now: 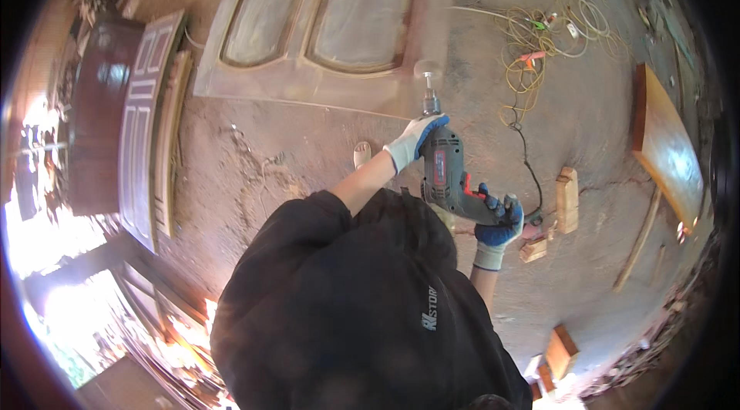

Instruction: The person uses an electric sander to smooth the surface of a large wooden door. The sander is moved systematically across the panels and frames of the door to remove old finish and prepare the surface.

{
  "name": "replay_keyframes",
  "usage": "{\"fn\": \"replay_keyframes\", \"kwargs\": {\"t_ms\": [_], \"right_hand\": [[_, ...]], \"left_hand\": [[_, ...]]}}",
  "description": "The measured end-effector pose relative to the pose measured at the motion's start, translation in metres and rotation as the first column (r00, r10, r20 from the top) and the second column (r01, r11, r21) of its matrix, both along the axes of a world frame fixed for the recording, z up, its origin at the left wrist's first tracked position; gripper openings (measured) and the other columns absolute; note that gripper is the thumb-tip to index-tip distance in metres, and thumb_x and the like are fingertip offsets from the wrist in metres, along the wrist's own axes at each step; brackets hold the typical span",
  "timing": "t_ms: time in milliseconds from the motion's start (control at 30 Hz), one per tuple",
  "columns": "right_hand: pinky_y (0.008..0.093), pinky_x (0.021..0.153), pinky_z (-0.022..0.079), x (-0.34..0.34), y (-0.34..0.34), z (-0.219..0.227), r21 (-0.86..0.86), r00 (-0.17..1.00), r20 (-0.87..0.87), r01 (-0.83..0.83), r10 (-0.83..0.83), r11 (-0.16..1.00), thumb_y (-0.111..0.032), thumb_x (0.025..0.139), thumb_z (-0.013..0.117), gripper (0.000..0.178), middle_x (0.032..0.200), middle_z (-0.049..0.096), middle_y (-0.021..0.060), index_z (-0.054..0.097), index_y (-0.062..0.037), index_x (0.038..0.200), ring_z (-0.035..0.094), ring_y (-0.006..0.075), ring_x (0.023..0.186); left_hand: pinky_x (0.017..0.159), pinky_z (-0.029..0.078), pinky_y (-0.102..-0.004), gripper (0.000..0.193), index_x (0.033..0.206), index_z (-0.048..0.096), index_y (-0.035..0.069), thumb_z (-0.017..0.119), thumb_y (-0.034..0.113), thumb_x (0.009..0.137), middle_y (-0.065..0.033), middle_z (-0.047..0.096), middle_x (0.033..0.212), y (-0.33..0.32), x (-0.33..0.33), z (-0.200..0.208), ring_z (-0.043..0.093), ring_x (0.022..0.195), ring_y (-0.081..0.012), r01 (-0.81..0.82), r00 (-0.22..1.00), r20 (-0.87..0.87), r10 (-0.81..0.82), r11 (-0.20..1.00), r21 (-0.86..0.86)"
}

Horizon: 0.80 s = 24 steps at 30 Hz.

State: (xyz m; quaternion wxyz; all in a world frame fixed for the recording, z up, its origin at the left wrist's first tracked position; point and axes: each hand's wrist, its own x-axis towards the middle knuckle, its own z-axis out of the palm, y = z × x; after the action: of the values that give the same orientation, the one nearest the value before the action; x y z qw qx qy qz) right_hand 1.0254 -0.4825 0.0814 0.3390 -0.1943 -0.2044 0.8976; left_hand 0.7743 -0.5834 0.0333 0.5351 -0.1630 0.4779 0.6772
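Observation:
A dark grey corded power drill [443, 171] with red trim points away from me. My left hand [416, 139], in a white and blue work glove, wraps round its front just behind the chuck [430, 104]. Gloved in the same way, my right hand [501, 221] grips the rear handle, close to the red trigger. At the drill's tip, a small round attachment [426, 68] looks blurred, and its kind is unclear. It lies against or just over the right edge strip of a panelled wooden door [308, 86]; contact cannot be made out.
Yellow cords [532, 48] lie tangled at the far right, and a dark cable [530, 156] runs to the drill. Wood blocks [567, 200] sit right of my right hand. A curved varnished board [667, 140] is at the right rim. Door panels [142, 125] lean at left.

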Motion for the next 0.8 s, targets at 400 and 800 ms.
{"fn": "replay_keyframes", "kwargs": {"t_ms": [400, 800], "right_hand": [[0.0595, 0.104, 0.032, -0.089, -0.098, 0.023, -0.074, 0.944, 0.321, -0.051, 0.073, 0.996, -0.024, 0.092, 0.044, 0.022, 0.062, 0.048, 0.0044, 0.052, -0.0073, 0.079, 0.052, 0.0245, 0.060], [0.0594, 0.104, 0.033, -0.103, -0.110, 0.018, -0.089, 0.962, 0.270, 0.070, -0.043, 0.994, -0.022, 0.089, 0.045, 0.022, 0.061, 0.048, 0.0053, 0.053, -0.0071, 0.075, 0.053, 0.0270, 0.062]], "left_hand": [[0.071, 0.050, -0.0304, 0.048, 0.103, 0.066, 0.003, 0.073, 0.041, 0.074, -0.0058, 0.067, 0.086, -0.108, -0.044, -0.048, 0.063, 0.077, -0.0146, -0.140, 0.990, -0.031, 0.136, 0.953, -0.268], [0.063, 0.049, -0.0318, 0.037, 0.098, 0.066, 0.003, 0.075, 0.032, 0.076, -0.0041, 0.065, 0.081, -0.089, -0.067, -0.046, 0.060, 0.069, -0.0140, -0.064, 0.994, -0.107, 0.025, 0.924, -0.378]]}}
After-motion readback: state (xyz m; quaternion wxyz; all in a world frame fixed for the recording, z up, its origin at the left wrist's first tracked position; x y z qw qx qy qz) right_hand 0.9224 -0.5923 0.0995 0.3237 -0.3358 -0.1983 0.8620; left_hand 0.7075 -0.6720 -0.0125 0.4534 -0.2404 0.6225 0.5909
